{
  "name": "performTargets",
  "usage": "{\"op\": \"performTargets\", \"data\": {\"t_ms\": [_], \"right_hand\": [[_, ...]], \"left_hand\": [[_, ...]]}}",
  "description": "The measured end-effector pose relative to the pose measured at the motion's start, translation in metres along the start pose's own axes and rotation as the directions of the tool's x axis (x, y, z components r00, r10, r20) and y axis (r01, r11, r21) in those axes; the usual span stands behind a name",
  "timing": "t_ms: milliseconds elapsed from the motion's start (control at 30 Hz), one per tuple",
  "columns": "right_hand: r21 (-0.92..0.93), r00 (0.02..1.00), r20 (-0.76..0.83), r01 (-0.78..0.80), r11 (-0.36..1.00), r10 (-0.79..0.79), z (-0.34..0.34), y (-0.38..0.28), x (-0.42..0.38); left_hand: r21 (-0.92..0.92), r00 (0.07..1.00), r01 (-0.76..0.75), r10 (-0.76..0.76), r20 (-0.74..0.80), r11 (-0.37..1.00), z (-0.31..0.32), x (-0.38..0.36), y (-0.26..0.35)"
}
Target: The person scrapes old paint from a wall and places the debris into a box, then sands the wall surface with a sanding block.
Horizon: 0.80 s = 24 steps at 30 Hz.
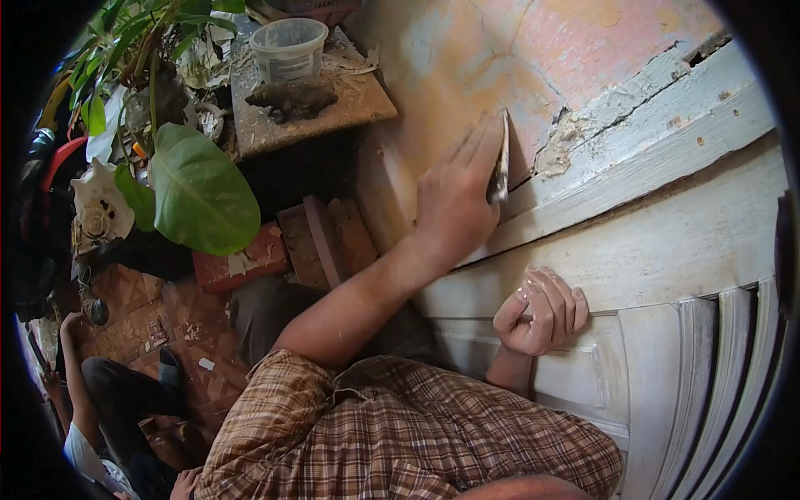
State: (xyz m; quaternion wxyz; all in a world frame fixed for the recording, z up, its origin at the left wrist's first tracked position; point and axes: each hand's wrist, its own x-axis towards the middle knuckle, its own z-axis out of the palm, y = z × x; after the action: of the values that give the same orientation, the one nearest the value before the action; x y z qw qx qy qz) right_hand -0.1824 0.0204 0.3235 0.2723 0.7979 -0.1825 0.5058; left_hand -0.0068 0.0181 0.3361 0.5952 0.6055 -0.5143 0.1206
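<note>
My left hand (462, 196) presses a putty knife (502, 158) against the stained, cracked wall (467, 58). The knife's thin blade shows nearly edge-on, with the fingers stretched along it; its handle is hidden by the hand. Just right of the blade lies a rough patch of filler (562, 142), beside a white painted wooden trim (642, 158). My right hand (540, 312) is closed, its fingers curled and dusted white, over the white panelled door (658, 350). Nothing sticks out of that fist.
A dusty board (358, 104) at upper left bears a clear plastic tub (289, 50) and a dark lump (292, 98). Near it are a leafy plant (204, 187), a conch shell (102, 208) and a red box (237, 258). Another person's knee (121, 400) shows at lower left.
</note>
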Motion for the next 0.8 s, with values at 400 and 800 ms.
{"op": "performTargets", "data": {"t_ms": [400, 800], "right_hand": [[-0.045, 1.000, 0.017, 0.025, 0.999, -0.024, 0.000, 0.002, -0.003], [-0.121, 0.999, 0.036, 0.037, 0.992, -0.033, 0.002, 0.003, -0.005]], "left_hand": [[0.005, 0.983, -0.136, 0.134, 0.122, 0.991, -0.007, -0.023, -0.015], [-0.042, 0.981, 0.153, -0.147, 0.128, 0.987, -0.014, -0.004, -0.061]]}}
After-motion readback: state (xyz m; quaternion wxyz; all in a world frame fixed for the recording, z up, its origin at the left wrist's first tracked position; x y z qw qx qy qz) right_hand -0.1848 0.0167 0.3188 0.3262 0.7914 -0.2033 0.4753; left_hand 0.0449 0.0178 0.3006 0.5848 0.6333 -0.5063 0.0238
